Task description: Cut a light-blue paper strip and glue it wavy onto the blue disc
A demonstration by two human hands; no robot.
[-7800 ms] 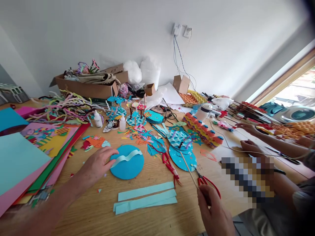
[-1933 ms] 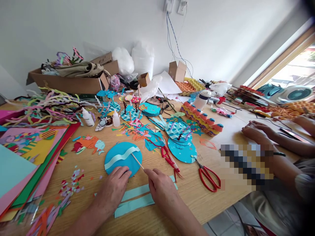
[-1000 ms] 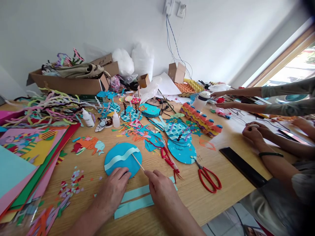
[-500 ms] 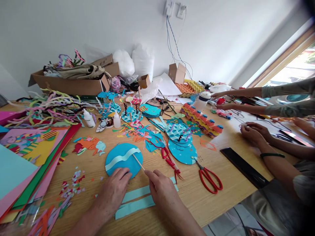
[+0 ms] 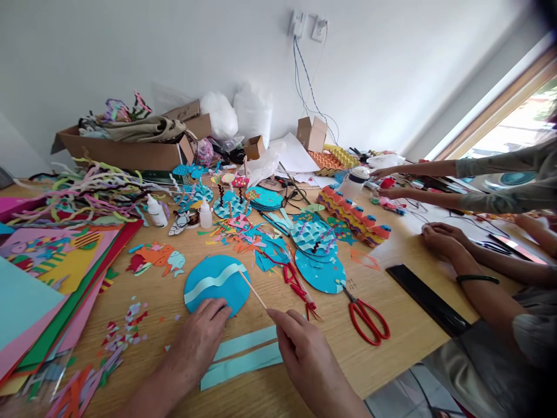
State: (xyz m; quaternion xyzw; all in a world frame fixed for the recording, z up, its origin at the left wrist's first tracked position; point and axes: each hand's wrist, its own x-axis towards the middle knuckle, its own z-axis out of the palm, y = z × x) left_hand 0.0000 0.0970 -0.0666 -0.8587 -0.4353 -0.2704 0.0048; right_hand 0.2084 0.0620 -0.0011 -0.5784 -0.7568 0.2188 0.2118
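A blue paper disc (image 5: 216, 284) with a pale wavy strip across it lies on the wooden table (image 5: 409, 331). My left hand (image 5: 201, 340) rests flat on the disc's near edge, fingers stretched out. My right hand (image 5: 304, 348) pinches a thin wooden stick (image 5: 252, 289) whose tip touches the right end of the wavy strip. Pale blue paper strips (image 5: 243, 357) lie under and between my wrists.
Red scissors (image 5: 365, 319) lie right of my right hand, beside more blue discs (image 5: 319, 270). Stacked coloured sheets (image 5: 39, 290) cover the left, confetti scraps (image 5: 126, 325) nearby. A black ruler (image 5: 429, 299) and other people's arms (image 5: 470, 273) fill the right. Boxes and glue bottles stand behind.
Since the oldest frame my right hand left the scissors on the table and brought the stick to the disc. In the last half second it shifted slightly right. My left hand stays.
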